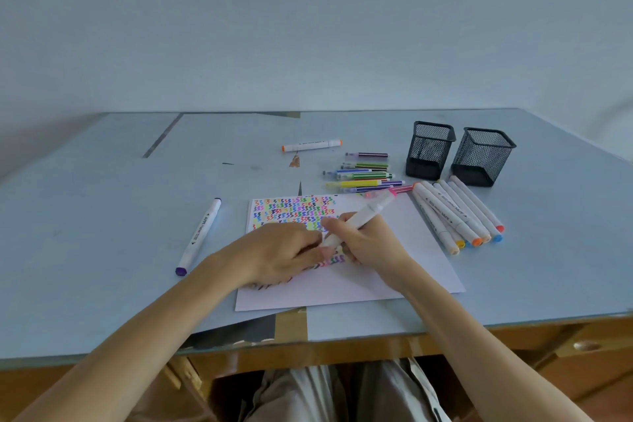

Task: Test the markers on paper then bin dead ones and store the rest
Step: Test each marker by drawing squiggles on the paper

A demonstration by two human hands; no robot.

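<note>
Markers lie in several places on the table (102,188), seen from the head camera. One white marker with a pink end (363,219) is in the right hand (368,243), whose fingers are curled round its lower barrel; the marker leans up and to the right, and its lower end meets the paper (404,250). I cannot see the tip itself, because the hands cover it. The left hand (277,252) rests on the paper just beside the right one, fingers bent, with the fingertips at the lower end of the same marker; whether they pinch it or a cap I cannot tell.

The paper is in the middle of the table, and its upper left part is full of small squiggles (291,211) in many colours.

A purple marker (198,236) lies alone to the left of the paper. An orange marker (311,145) lies alone farther back. Thin coloured pens (363,175) are in a loose group behind the paper. To the right of the paper a row of white markers (459,212) lies side by side, touching each other.

Two black mesh cups (430,149) (481,156) stand upright behind this row, near each other.
</note>
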